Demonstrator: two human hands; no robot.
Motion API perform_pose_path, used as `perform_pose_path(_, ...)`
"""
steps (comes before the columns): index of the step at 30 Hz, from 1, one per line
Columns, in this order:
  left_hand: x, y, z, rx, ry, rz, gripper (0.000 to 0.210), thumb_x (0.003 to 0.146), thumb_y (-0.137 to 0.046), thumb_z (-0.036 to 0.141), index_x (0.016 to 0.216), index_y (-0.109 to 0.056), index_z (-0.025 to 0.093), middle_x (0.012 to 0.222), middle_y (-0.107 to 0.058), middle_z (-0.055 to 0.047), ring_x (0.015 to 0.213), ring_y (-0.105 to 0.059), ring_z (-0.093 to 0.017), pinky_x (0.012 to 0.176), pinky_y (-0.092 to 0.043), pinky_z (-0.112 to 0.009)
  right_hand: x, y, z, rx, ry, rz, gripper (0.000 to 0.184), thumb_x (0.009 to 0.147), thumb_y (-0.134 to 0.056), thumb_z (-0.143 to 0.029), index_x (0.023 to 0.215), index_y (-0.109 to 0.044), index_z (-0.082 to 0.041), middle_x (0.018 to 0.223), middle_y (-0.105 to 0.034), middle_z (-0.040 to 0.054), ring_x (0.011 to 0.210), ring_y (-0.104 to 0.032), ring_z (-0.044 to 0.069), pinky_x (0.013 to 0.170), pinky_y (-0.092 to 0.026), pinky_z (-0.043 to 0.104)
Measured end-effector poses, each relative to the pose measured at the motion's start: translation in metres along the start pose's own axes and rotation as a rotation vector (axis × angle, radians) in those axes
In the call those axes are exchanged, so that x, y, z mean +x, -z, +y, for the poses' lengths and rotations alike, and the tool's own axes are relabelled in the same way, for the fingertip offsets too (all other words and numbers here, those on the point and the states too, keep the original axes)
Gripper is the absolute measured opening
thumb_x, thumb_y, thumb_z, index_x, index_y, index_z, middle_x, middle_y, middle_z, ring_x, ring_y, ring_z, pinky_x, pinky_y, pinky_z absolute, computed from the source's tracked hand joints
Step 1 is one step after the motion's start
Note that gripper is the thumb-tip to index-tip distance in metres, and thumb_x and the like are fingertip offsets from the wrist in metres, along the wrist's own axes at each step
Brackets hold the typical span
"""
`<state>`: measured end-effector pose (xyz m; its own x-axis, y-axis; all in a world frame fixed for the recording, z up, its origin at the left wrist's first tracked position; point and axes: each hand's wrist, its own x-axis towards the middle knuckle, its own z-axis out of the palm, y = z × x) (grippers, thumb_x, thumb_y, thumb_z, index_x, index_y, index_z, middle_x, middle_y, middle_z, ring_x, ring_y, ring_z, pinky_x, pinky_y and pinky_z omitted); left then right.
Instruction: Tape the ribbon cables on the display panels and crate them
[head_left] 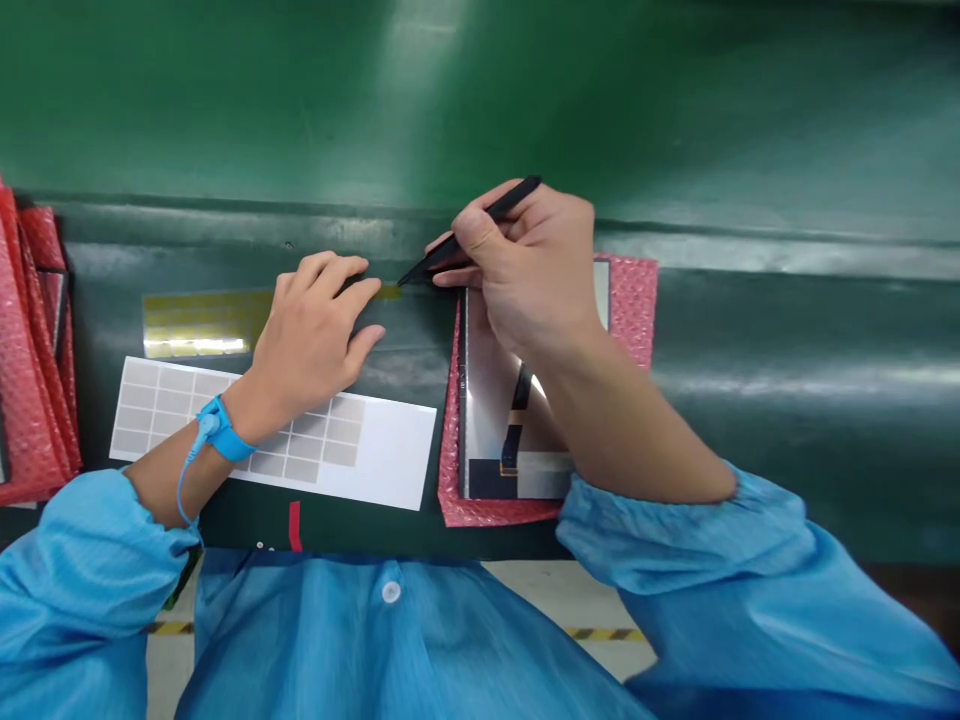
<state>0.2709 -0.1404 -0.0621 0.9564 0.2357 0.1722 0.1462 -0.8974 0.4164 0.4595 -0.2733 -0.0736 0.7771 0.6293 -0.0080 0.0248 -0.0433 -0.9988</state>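
My right hand (536, 265) pinches black tweezers (442, 255), slanted down to the left. Their tip meets the right end of a small yellow strip (389, 292). Beside that strip, my left hand (319, 320) rests palm down with its fingers spread, partly covering a clear sheet of yellow film pieces (199, 322). Below lies a white sheet with rows of grey rectangular labels (394, 450), crossed by my left wrist. Under my right forearm is a flat display panel (487, 420) with a dark ribbon cable (512, 445); part of it is hidden.
Pink bubble wrap (634, 305) lies under the panel. More pink bubble-wrap sleeves (34, 400) are stacked at the left edge. A blue wrist strap (225, 430) with a cord circles my left wrist. Red tape (295, 527) marks the green table's (787, 400) front edge.
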Motion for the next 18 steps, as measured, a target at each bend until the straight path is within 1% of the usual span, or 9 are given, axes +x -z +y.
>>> perform_pose_path(3,0.001,0.0,0.001,-0.002,0.002,-0.005,0.039,0.098,-0.069,0.032,0.134,-0.068,0.015,0.149,-0.063,-0.013,0.14,-0.051,-0.035,0.11,-0.041,-0.05,0.002,0.0,-0.005,-0.024,-0.008,-0.003,0.019,0.099,-0.081,-0.031,0.095,-0.064,-0.022,0.079,-0.076,-0.0021,0.067,-0.075,0.014,0.053,-0.058,0.019)
perform_pose_path(6,0.001,0.0,0.001,0.001,0.006,-0.014,0.038,0.1,-0.066,0.032,0.135,-0.069,0.017,0.149,-0.063,-0.013,0.14,-0.051,-0.036,0.11,-0.042,-0.051,0.009,0.0,-0.01,-0.059,-0.013,-0.036,0.017,0.1,-0.078,-0.022,0.091,-0.063,-0.02,0.072,-0.074,-0.0033,0.061,-0.074,0.013,0.049,-0.057,0.019)
perform_pose_path(9,0.002,0.0,0.0,0.012,0.007,-0.016,0.037,0.101,-0.064,0.035,0.134,-0.069,0.019,0.149,-0.063,-0.013,0.139,-0.051,-0.036,0.109,-0.043,-0.052,0.02,-0.002,-0.015,-0.115,-0.075,-0.096,0.016,0.101,-0.075,-0.016,0.092,-0.062,-0.018,0.067,-0.072,-0.0047,0.057,-0.073,0.013,0.048,-0.054,0.018)
perform_pose_path(12,0.003,0.0,-0.001,0.028,0.002,-0.017,0.039,0.102,-0.065,0.038,0.135,-0.069,0.019,0.149,-0.063,-0.013,0.138,-0.052,-0.036,0.108,-0.044,-0.051,0.029,-0.004,-0.02,-0.179,-0.124,-0.139,0.017,0.101,-0.074,-0.01,0.09,-0.061,-0.015,0.064,-0.072,-0.0032,0.055,-0.071,0.013,0.048,-0.05,0.018)
perform_pose_path(13,0.003,0.0,-0.002,0.029,0.0,-0.015,0.039,0.101,-0.066,0.037,0.135,-0.069,0.019,0.149,-0.063,-0.013,0.138,-0.052,-0.036,0.107,-0.044,-0.05,0.032,-0.004,-0.022,-0.193,-0.123,-0.157,0.018,0.1,-0.075,-0.01,0.089,-0.061,-0.014,0.063,-0.071,-0.0024,0.055,-0.07,0.012,0.048,-0.048,0.017)
perform_pose_path(15,0.003,-0.001,-0.002,0.024,-0.006,-0.007,0.04,0.1,-0.068,0.037,0.135,-0.069,0.018,0.148,-0.064,-0.013,0.138,-0.052,-0.036,0.106,-0.044,-0.05,0.034,-0.004,-0.024,-0.207,-0.107,-0.197,0.021,0.099,-0.079,-0.016,0.086,-0.062,-0.014,0.061,-0.07,-0.0009,0.055,-0.069,0.013,0.047,-0.045,0.017)
perform_pose_path(18,0.003,-0.001,-0.004,-0.001,-0.011,0.009,0.041,0.099,-0.07,0.04,0.133,-0.07,0.018,0.147,-0.065,-0.013,0.137,-0.053,-0.036,0.106,-0.044,-0.05,0.035,-0.005,-0.023,-0.189,-0.065,-0.218,0.032,0.092,-0.089,-0.036,0.08,-0.065,-0.018,0.06,-0.069,0.0011,0.055,-0.068,0.015,0.043,-0.042,0.021)
